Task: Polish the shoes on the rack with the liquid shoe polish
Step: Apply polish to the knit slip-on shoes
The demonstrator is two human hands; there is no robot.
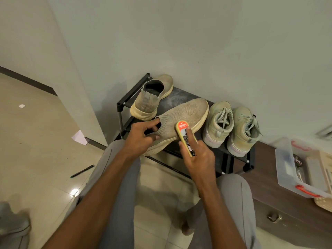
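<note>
A beige knit slip-on shoe (186,112) is tilted over the front of the black shoe rack (124,102). My left hand (142,135) grips it at the heel opening, thumb outside and fingers inside the collar. My right hand (197,155) holds a yellow and orange shoe polish applicator (184,131), index finger laid along its top, its end pressed against the shoe's side near the sole. The matching slip-on (152,97) stands on the rack's back left. A pair of pale green lace-up sneakers (231,126) sits on the rack's right.
The rack stands against a white wall. A dark wooden cabinet (280,202) at right carries a clear plastic box (287,169) with red latches. On the tiled floor at left lie a pen (82,171) and a folded paper (80,137). My knees frame the foreground.
</note>
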